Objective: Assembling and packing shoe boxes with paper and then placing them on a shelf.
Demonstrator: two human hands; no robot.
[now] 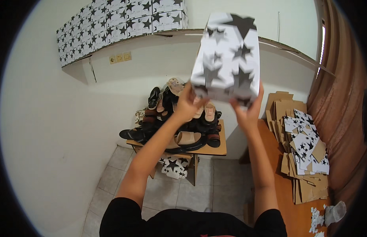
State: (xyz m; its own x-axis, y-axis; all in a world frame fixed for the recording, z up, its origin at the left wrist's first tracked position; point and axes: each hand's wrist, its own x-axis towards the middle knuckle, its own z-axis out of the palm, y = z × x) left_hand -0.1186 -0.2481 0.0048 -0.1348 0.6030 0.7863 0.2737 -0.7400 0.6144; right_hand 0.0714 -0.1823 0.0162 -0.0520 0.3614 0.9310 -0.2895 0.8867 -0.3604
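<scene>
Both my arms reach up and forward with a white shoe box point(227, 55) patterned with black stars. My left hand point(188, 103) grips its near left corner, and my right hand point(250, 110) grips the near right corner. The box is raised in front of the wall shelf point(284, 48), slightly blurred; whether it touches the shelf I cannot tell. On the shelf's left part stand stacked boxes point(124, 19) with the same star pattern. Below my hands, a heap of sandals point(187, 139) and other shoes covers a small wooden table point(221, 138).
On the right, an orange-brown table point(284, 197) bears flattened cardboard boxes point(306, 150), paper scraps point(317, 219) and a clear plastic cup point(335, 213). A brown curtain point(341, 98) hangs beside it. Star-patterned boxes point(175, 168) sit under the small table. Wall sockets point(120, 58) are below the shelf.
</scene>
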